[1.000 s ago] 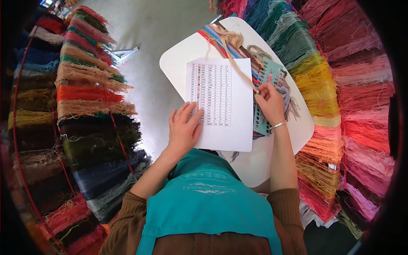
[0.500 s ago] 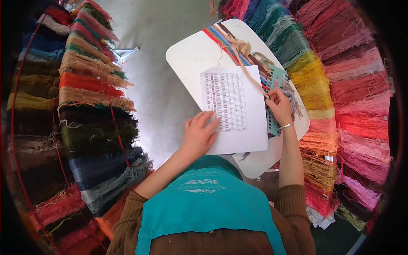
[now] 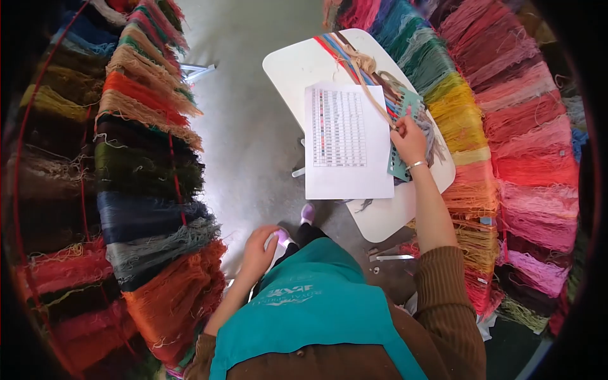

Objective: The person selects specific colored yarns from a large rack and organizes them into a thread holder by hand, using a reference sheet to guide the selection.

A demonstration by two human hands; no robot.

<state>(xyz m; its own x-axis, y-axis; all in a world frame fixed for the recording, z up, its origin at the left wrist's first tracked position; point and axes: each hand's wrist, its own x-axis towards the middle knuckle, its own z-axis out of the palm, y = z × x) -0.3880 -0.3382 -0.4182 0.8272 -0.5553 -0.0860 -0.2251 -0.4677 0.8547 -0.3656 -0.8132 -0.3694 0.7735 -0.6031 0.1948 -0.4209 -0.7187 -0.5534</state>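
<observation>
- Right hand rested on the teal thread card at the far edge of the white table, its grip pinched on a tan thread that ran away from it toward a beige bundle.
- Printed chart lay flat just left of that grip, touching the card.
- Left hand hung off the table, near the orange yarn, grip loosely curled, holding nothing.
</observation>
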